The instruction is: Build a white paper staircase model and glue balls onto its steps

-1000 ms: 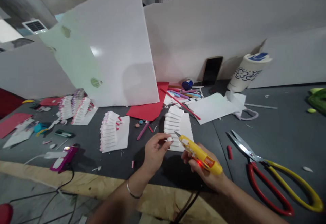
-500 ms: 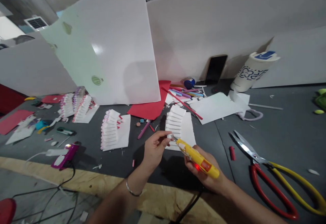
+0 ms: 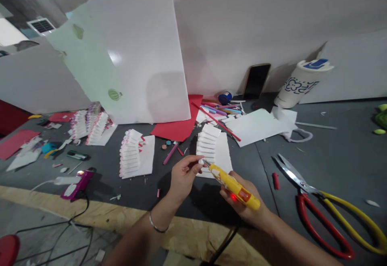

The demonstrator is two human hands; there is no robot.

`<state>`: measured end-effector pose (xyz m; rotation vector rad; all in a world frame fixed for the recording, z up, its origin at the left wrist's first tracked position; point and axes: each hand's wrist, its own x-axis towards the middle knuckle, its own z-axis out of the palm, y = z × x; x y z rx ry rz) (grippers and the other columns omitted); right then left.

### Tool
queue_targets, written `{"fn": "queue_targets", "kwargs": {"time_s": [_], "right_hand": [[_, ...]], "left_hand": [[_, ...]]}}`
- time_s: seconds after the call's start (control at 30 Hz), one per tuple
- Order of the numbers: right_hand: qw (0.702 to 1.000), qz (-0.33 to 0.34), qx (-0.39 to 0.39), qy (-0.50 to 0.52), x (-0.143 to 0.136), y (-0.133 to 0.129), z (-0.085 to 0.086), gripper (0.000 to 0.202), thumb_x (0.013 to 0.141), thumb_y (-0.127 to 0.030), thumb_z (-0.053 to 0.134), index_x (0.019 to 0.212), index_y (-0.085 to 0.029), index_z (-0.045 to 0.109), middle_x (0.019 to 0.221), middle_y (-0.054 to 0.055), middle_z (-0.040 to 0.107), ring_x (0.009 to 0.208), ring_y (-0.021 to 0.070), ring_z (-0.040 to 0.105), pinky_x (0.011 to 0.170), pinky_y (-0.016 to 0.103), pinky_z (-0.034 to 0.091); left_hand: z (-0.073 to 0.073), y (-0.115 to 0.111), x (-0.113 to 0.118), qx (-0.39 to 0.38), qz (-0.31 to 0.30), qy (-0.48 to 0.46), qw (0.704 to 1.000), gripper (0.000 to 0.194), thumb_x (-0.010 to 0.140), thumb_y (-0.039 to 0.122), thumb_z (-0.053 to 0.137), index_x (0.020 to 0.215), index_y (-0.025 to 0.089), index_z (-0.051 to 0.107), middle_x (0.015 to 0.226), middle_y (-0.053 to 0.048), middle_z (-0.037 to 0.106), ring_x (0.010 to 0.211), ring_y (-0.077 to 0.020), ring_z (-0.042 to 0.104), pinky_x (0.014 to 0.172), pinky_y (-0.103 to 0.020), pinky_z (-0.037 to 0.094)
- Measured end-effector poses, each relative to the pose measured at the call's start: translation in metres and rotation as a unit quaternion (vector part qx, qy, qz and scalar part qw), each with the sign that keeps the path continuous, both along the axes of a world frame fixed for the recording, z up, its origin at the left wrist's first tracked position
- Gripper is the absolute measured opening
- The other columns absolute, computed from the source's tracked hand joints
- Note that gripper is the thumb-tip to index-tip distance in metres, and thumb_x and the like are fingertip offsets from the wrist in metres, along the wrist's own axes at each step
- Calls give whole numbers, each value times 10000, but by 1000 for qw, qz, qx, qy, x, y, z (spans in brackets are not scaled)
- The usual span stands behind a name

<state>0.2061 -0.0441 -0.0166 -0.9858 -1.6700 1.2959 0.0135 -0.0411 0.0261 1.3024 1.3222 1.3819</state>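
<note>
My right hand (image 3: 246,203) is wrapped round a yellow hot glue gun (image 3: 234,184), its red light glowing and its nozzle pointing up and left. The thumb and fingers of my left hand (image 3: 183,177) pinch a small white piece (image 3: 201,161) right at the nozzle tip; its kind is too small to tell. Just behind my hands lies a white card (image 3: 222,153) bearing a fanned row of white rolled strips (image 3: 207,143). Left of it, a similar fan with pink tips (image 3: 130,153) rests on another white sheet.
Large scissors (image 3: 305,187) with red and yellow handles lie at right, beside a small red roll (image 3: 275,181). A tumbler (image 3: 302,84) and phone (image 3: 256,81) stand at the back. A white board (image 3: 145,56) rises behind red paper (image 3: 175,130). A purple power strip (image 3: 78,186) sits left.
Almost nothing differs. Both hands hold the same positions, with the glue gun's nozzle still at the small white piece; the view has shifted very slightly.
</note>
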Motion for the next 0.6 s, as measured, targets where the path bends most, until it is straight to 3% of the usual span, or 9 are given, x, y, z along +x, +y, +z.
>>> {"fn": "queue_targets", "kwargs": {"time_s": [0.3,0.6], "right_hand": [[997,13,69,-40,1,3,18,228,825,-368,603,721,-260,431,552,-44,528,443,127,463,440,253,356],[997,6,71,-34,0,4,16,250,820,-394,607,709,-262,426,539,-41,523,432,129,450,427,260,337]], "left_hand": [[0,0,0,-9,2,-7,1000,354,801,459,707,990,163,751,857,-86,757,656,-152,663,603,-258,564],[1,0,0,-10,5,-7,1000,336,800,446,711,984,167,748,826,-71,757,644,-152,659,597,-259,556]]}}
